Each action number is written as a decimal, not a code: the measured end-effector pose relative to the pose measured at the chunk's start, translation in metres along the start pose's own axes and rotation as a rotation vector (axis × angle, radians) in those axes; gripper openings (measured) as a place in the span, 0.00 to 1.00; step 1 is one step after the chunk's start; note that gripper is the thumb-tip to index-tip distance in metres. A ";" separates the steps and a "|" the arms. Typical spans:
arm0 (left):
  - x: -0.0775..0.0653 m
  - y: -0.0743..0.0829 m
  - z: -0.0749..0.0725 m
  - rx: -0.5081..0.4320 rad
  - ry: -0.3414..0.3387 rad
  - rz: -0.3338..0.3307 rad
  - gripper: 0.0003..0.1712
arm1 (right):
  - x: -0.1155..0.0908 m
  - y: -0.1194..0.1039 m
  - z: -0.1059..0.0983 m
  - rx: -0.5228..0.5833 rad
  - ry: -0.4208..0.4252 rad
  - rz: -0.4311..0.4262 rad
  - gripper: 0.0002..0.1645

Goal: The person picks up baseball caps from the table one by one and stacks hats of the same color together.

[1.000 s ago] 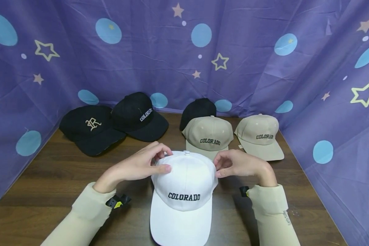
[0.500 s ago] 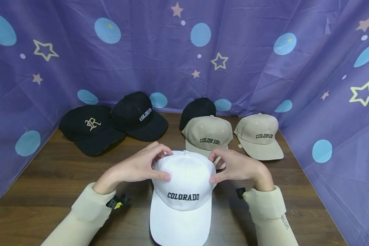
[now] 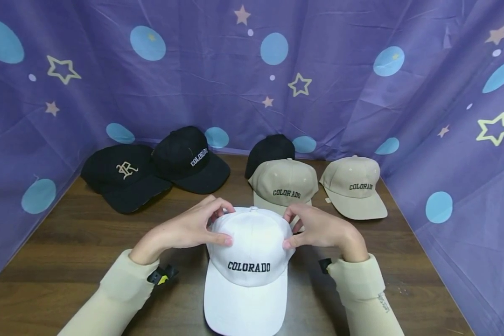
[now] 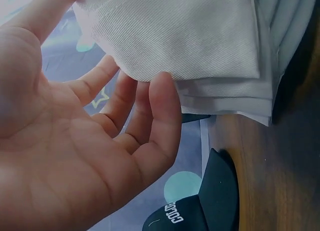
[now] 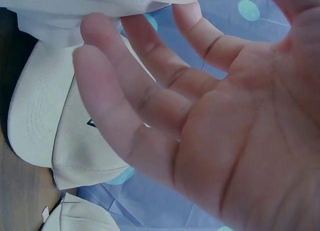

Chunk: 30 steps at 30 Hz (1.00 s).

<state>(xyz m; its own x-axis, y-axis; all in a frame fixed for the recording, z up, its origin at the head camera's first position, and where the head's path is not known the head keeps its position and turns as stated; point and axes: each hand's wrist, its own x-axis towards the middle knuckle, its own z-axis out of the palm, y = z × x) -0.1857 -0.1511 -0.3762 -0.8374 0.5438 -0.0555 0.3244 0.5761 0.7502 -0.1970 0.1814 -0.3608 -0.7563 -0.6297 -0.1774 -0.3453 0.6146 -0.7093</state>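
Observation:
A white baseball cap (image 3: 250, 261) with black COLORADO lettering sits at the front middle of the table, brim toward me. My left hand (image 3: 193, 226) grips its left side, thumb on the crown front and fingers curled behind. On the opposite side my right hand (image 3: 321, 228) holds the crown the same way, thumb on the front. In the left wrist view the fingertips (image 4: 162, 91) meet the lower edge of the white cloth (image 4: 185, 36). The right wrist view has the fingers (image 5: 102, 86) bent up under the cap's edge (image 5: 65, 13).
Behind the white cap stands a beige COLORADO cap (image 3: 283, 179), with a black cap (image 3: 270, 149) behind it. Another beige cap (image 3: 354, 182) is at the right. Two black caps, one with an R emblem (image 3: 117, 172) and one reading COLORADO (image 3: 189, 158), lie back left. A purple curtain (image 3: 235, 93) encloses the wooden table (image 3: 67, 252).
My right hand has moved left from the cap's side edge, its thumb now on the crown front. The left hand and the cap have hardly moved.

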 end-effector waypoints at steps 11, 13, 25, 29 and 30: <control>0.001 -0.002 -0.001 -0.009 -0.006 -0.004 0.39 | 0.003 0.000 0.001 0.030 -0.002 0.013 0.30; 0.001 -0.003 -0.002 -0.009 -0.009 -0.002 0.39 | 0.003 0.000 0.001 0.034 -0.003 0.014 0.30; -0.003 -0.006 -0.011 0.008 -0.018 0.011 0.37 | 0.009 -0.002 0.007 0.046 0.015 -0.029 0.29; -0.007 -0.007 -0.016 0.017 -0.035 0.005 0.38 | 0.011 -0.004 0.011 0.072 0.002 -0.056 0.28; -0.008 -0.008 -0.018 0.023 -0.036 0.002 0.38 | 0.012 -0.005 0.013 0.075 0.000 -0.064 0.28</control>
<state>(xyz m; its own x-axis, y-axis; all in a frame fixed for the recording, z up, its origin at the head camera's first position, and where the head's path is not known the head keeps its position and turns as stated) -0.1892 -0.1709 -0.3698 -0.8206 0.5662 -0.0779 0.3366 0.5890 0.7347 -0.1972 0.1647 -0.3681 -0.7338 -0.6668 -0.1300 -0.3507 0.5357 -0.7681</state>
